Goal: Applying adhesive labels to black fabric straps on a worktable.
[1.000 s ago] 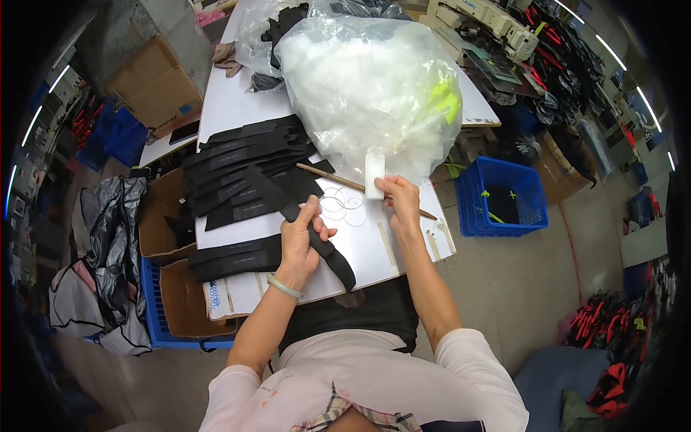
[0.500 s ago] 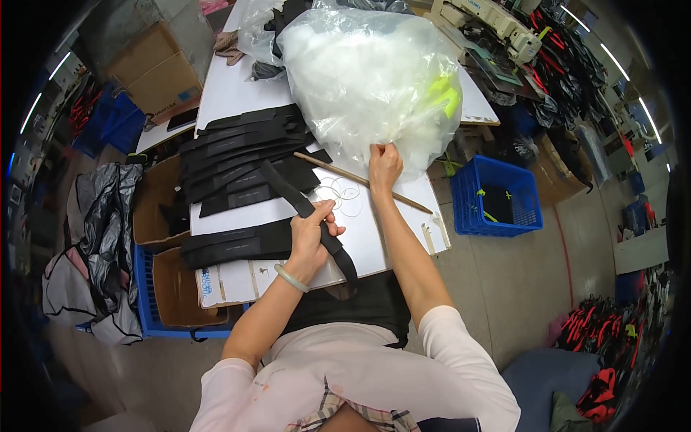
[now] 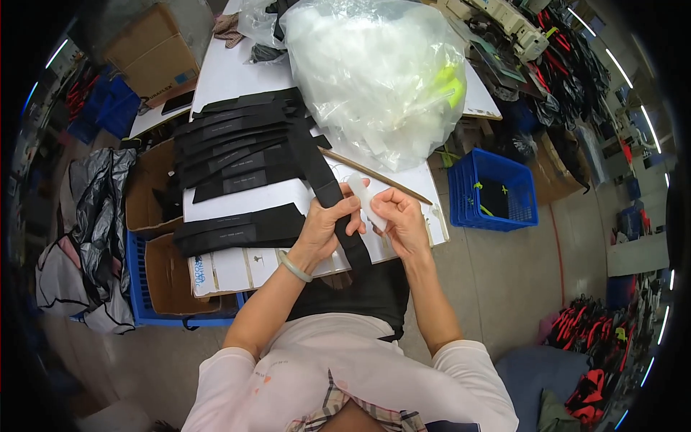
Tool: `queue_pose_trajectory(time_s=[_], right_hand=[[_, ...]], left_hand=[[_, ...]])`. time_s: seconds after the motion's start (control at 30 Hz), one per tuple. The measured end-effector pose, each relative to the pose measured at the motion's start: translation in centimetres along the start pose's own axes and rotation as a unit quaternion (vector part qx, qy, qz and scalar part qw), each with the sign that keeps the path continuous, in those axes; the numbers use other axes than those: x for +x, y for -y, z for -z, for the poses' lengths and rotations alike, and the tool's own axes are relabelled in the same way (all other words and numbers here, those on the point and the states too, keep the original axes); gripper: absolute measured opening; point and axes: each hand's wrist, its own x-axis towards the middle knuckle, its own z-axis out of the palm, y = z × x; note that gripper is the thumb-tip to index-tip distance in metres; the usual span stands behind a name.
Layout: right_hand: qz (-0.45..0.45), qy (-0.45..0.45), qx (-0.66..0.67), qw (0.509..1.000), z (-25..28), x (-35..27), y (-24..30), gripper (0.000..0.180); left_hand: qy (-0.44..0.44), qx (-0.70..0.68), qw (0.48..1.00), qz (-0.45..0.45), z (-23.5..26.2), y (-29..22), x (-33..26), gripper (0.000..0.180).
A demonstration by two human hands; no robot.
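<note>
My left hand [image 3: 320, 232] is closed around a long black fabric strip [image 3: 322, 180], which hangs past the table's near edge. Just to its right, my right hand [image 3: 403, 222] pinches a small, flat white piece of soft padding [image 3: 368, 204]. The padding lies close against the fingers of my left hand, beside the strip. A large clear plastic bag [image 3: 367, 72] full of white stuffing, with something neon yellow in it, rests on the table beyond my hands. Several black fabric strips [image 3: 237, 155] overlap in a row on the left, and more strips [image 3: 241, 229] lie nearer me.
A wooden stick [image 3: 385, 180] lies slantwise on the white table [image 3: 230, 79]. On the right floor stands a blue plastic crate [image 3: 495, 194]. Cardboard boxes [image 3: 176, 277] sit in a blue crate at the left. A sewing machine [image 3: 518, 32] is at the far right.
My right hand has come back from the plastic bag toward my left hand and now holds white padding. My left hand has shifted slightly right and down, still gripping the black strip.
</note>
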Motion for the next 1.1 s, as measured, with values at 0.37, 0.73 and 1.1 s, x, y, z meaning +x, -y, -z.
queue_pose_trajectory(time_s=[0.37, 0.73, 1.1], right_hand=[[0.153, 0.041, -0.329, 0.931, -1.8, -2.7, 0.9, 0.015], [0.166, 0.018, -0.226, 0.960, -2.6, -3.4, 1.5, 0.017], [0.175, 0.023, -0.483, 0.858, -3.5, -4.8, 1.4, 0.020]], left_hand=[[-0.004, 0.078, 0.994, -0.073, -1.1, -0.5, -2.3, 0.023], [-0.130, -0.138, 0.981, -0.046, -0.3, -2.1, -0.9, 0.034], [-0.147, -0.140, 0.978, -0.056, -0.7, -2.3, -1.2, 0.037]])
